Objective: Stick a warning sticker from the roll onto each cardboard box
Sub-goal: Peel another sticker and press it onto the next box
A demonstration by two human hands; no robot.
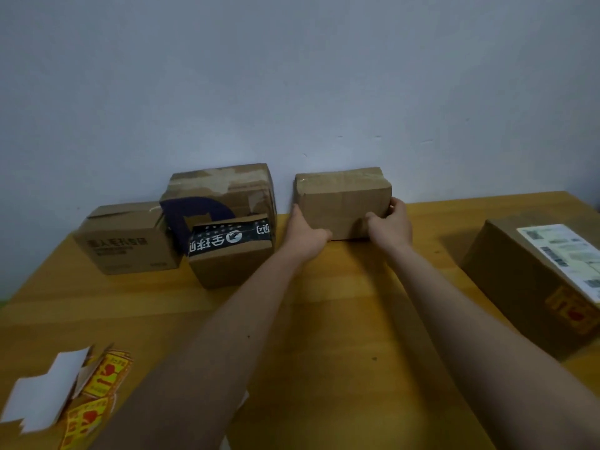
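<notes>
Cardboard box [341,203], plain and taped, stands at the far edge of the wooden table [341,319] against the pale wall [292,76], held between my two hands. My left hand [303,233] lies flat along its left end, fingers straight, their tips partly lost behind the box's corner. My right hand [391,222] curls round its right end, thumb on the near face, most fingers hidden behind the side. Left of this box sits a taller box with a dark printed shape [224,196]; before that one, a smaller box with black tape [230,258] bearing white characters; further left, a low box with blurred print [125,238]. Right of the held box, well apart, a larger box with a white label [535,280] is cut off by the frame edge. Nearer me and far left, the sticker strip [94,384], red and yellow on white backing, is motion-blurred, partly covered by my forearm.
</notes>
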